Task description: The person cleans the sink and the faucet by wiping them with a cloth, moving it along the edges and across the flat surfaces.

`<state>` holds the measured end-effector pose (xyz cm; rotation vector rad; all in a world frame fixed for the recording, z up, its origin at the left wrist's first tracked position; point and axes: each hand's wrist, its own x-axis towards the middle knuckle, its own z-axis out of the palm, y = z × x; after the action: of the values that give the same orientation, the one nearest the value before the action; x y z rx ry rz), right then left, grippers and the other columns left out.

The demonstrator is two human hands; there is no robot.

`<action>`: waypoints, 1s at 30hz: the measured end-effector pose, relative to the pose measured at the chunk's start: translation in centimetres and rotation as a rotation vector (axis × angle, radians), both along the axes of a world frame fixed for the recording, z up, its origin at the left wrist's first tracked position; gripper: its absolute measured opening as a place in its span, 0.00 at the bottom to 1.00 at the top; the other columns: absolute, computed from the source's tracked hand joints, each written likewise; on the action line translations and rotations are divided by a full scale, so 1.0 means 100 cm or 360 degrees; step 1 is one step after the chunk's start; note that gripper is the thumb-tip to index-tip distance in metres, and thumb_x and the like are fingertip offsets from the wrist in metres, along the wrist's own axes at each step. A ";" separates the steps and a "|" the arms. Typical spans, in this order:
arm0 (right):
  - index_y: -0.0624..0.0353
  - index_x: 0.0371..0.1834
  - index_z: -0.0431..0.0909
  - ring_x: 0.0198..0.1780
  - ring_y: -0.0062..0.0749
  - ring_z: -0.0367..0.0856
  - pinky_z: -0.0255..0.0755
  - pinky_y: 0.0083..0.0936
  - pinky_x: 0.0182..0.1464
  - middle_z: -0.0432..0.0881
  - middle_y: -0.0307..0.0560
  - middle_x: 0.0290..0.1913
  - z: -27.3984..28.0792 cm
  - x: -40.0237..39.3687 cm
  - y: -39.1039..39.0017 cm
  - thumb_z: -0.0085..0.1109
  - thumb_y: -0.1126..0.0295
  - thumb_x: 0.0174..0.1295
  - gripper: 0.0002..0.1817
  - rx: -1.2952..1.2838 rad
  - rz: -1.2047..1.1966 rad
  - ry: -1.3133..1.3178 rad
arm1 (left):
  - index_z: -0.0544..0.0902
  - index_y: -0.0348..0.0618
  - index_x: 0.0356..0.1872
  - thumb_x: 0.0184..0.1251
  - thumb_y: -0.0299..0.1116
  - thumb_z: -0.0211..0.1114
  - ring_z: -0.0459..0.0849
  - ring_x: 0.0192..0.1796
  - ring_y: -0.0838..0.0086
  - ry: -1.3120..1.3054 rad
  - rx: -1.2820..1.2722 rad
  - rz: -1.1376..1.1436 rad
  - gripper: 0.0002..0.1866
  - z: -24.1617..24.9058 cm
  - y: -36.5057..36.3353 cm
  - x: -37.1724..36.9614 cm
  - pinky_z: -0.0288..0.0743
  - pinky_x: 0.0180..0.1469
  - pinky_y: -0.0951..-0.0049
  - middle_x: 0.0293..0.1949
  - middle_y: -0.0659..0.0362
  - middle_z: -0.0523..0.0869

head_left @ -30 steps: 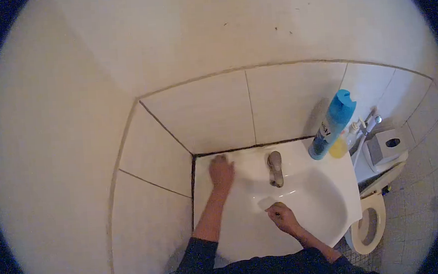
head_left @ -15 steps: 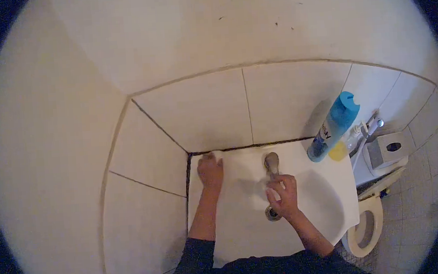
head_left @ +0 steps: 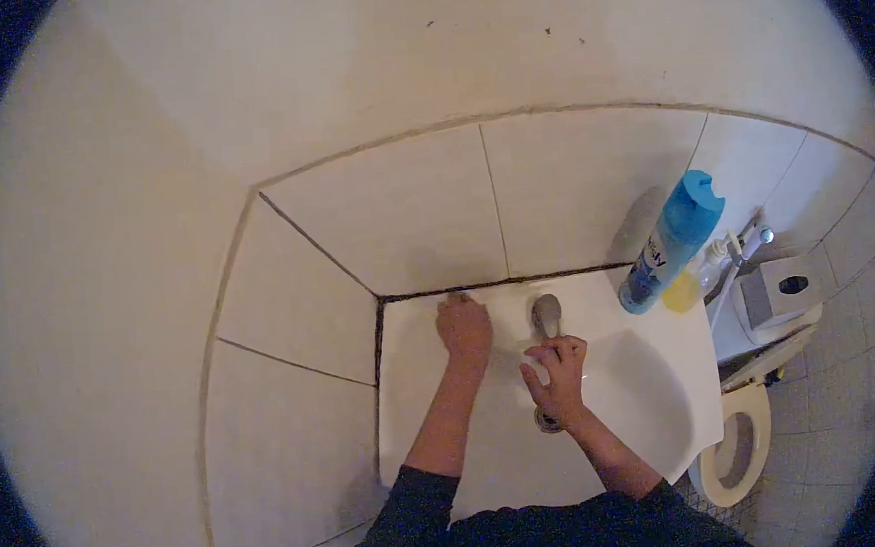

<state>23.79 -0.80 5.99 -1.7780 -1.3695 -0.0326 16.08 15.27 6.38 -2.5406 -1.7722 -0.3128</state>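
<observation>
My left hand point(head_left: 464, 329) presses down on the back ledge of the white sink point(head_left: 426, 415), left of the faucet point(head_left: 546, 315) and close to the dark seam along the wall. Its fingers are curled under, and whatever they may hold is hidden. My right hand point(head_left: 559, 374) hovers over the basin just in front of the faucet spout. Its thumb and fingers are apart, with nothing visible in them. Partly behind that wrist is the drain point(head_left: 547, 422).
A blue spray can point(head_left: 671, 244) stands on the sink's back right corner. Beside it is a clear pump bottle with yellow liquid point(head_left: 681, 294). Farther right are a tissue box point(head_left: 774, 293) and a toilet with its seat point(head_left: 710, 467). Tiled walls point(head_left: 289, 303) border the sink.
My left hand has slid right along the back ledge, toward the faucet. My right hand has shifted slightly, staying in front of the spout. The view has moved a little.
</observation>
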 end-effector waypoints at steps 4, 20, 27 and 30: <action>0.53 0.36 0.74 0.46 0.46 0.61 0.57 0.39 0.48 0.69 0.47 0.39 -0.004 0.009 -0.001 0.60 0.67 0.43 0.14 -0.0025 0.0058 -0.0114 | 0.78 0.35 0.32 0.50 0.38 0.59 0.77 0.39 0.60 -0.0021 0.0132 -0.0090 0.15 0.004 0.014 -0.027 0.74 0.38 0.64 0.36 0.49 0.78; 0.52 0.30 0.75 0.41 0.42 0.64 0.58 0.36 0.45 0.70 0.44 0.35 -0.013 0.008 0.006 0.61 0.73 0.38 0.12 0.0200 0.0053 -0.0193 | 0.78 0.36 0.32 0.52 0.33 0.54 0.77 0.37 0.61 -0.0009 0.0235 0.0021 0.11 -0.022 0.003 0.012 0.73 0.38 0.64 0.33 0.51 0.78; 0.52 0.26 0.74 0.40 0.41 0.64 0.59 0.36 0.44 0.70 0.44 0.34 -0.012 0.012 0.005 0.61 0.74 0.37 0.10 0.0237 0.0117 -0.0294 | 0.77 0.35 0.32 0.50 0.34 0.56 0.76 0.39 0.60 -0.0079 0.0110 -0.0035 0.12 -0.001 0.009 -0.007 0.72 0.38 0.63 0.34 0.52 0.78; 0.52 0.25 0.74 0.39 0.41 0.65 0.59 0.36 0.43 0.71 0.44 0.33 -0.016 0.009 0.008 0.61 0.73 0.36 0.10 0.0248 0.0081 -0.0211 | 0.77 0.35 0.32 0.49 0.35 0.57 0.76 0.39 0.59 -0.0008 0.0147 -0.0073 0.13 -0.016 -0.005 0.009 0.72 0.39 0.62 0.34 0.52 0.78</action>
<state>24.74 0.01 4.34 -1.6347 -1.4645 -0.2272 16.99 14.75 4.74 -2.5214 -1.6620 -0.3936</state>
